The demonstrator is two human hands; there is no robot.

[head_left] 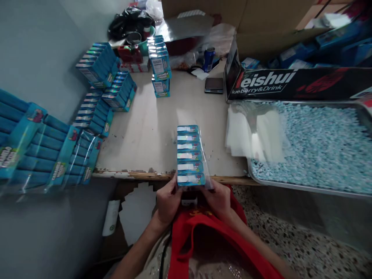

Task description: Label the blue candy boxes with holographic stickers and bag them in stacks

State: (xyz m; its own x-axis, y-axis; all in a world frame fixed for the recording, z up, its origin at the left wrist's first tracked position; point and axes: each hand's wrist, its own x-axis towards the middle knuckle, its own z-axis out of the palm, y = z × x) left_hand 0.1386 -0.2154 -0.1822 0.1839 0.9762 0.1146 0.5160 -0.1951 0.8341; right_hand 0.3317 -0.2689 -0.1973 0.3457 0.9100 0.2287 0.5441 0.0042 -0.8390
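Note:
A row of several small blue candy boxes (189, 155) lies in a clear plastic bag (207, 164) at the table's front edge. My left hand (169, 199) pinches the near left side of the bag, thumb along its edge. On the near right corner, my right hand (218, 197) is closed on the same plastic. The boxes' narrow ends face up, with shiny strips across them. Fingertips of both hands are partly hidden beneath the pack.
Wrapped packs of blue boxes (93, 64) are stacked at the left, with a short stack (159, 64) further back. Clear bags (241, 131) overlap a metal tray (305, 188) of pale blue candies. A black carton (302, 85), a small scale (214, 85) and a blue can (208, 60) stand behind.

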